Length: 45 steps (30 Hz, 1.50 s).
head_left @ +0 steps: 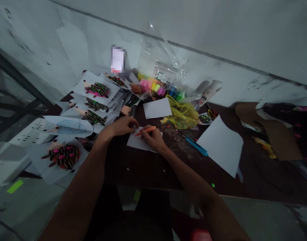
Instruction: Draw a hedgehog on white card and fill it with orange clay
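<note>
In my right hand point(154, 139) is an orange marker point(150, 129), pinched between thumb and fingers. Its tip points left and down at a small white sheet of paper point(133, 141) lying on the dark table. My left hand point(124, 125) rests at the upper left corner of that sheet, its fingers bent and apart with nothing held. Part of the sheet is hidden under my right hand. Just behind lies another blank white card point(157, 107). A lump of peach-coloured clay point(126, 110) sits beyond my left hand.
Paper hedgehog pictures point(96, 89) are piled at the left. Behind stand a clear plastic bag of colourful clay point(153, 85) and a yellow plastic bag point(184, 112). To the right lie a blue-handled tool point(196, 145), a large white sheet point(221, 144) and brown cardboard point(281, 137).
</note>
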Available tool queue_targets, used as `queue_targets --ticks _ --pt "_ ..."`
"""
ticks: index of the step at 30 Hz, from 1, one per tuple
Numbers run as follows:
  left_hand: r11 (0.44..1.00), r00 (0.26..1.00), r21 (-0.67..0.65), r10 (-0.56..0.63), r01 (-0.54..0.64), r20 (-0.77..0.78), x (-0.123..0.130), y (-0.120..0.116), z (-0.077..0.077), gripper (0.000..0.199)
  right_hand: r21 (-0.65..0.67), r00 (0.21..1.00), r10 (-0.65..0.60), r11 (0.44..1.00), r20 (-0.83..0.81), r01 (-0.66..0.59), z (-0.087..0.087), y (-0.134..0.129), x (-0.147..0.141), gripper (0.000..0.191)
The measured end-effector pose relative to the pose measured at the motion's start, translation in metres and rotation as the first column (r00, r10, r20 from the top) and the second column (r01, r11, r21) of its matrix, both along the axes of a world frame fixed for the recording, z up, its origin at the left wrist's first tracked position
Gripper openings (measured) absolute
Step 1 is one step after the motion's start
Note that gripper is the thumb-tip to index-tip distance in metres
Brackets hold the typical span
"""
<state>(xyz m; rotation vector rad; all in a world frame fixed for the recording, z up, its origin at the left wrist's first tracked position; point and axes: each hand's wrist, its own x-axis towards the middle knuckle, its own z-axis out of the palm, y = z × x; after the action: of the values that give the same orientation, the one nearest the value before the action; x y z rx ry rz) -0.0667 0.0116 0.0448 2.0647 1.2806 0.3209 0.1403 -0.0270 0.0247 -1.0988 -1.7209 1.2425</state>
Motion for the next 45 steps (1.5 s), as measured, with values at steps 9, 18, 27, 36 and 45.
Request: queue_targets --ticks 9,18,27,36,45 --pt "0.997 0.996 -0.082 -0.008 0.015 0.088 -0.002 -0.006 0.002 0.04 -0.064 1.0 0.004 0.998 0.001 -0.004 0.006 -0.001 0.0 0.019" --pt "0.995 0.995 -0.097 0.013 -0.003 0.103 -0.002 -0.009 0.004 0.035 -0.066 0.999 0.011 0.998 0.041 -0.008 0.007 -0.001 0.001 0.019" --pt "0.996 0.996 -0.087 0.0 0.008 0.088 -0.002 -0.009 0.003 0.03 -0.036 0.999 0.035 0.999 0.041 -0.033 0.008 -0.002 0.002 0.019" --pt "0.997 0.998 -0.073 0.008 -0.004 0.056 0.0 -0.012 0.005 0.035 -0.019 0.999 0.038 0.999 0.029 -0.038 0.006 -0.002 0.003 0.018" --pt "0.997 0.999 -0.073 0.024 -0.02 0.045 0.0 -0.012 0.007 0.034 -0.059 0.998 0.06 0.997 0.03 -0.058 0.005 -0.004 0.003 0.022"
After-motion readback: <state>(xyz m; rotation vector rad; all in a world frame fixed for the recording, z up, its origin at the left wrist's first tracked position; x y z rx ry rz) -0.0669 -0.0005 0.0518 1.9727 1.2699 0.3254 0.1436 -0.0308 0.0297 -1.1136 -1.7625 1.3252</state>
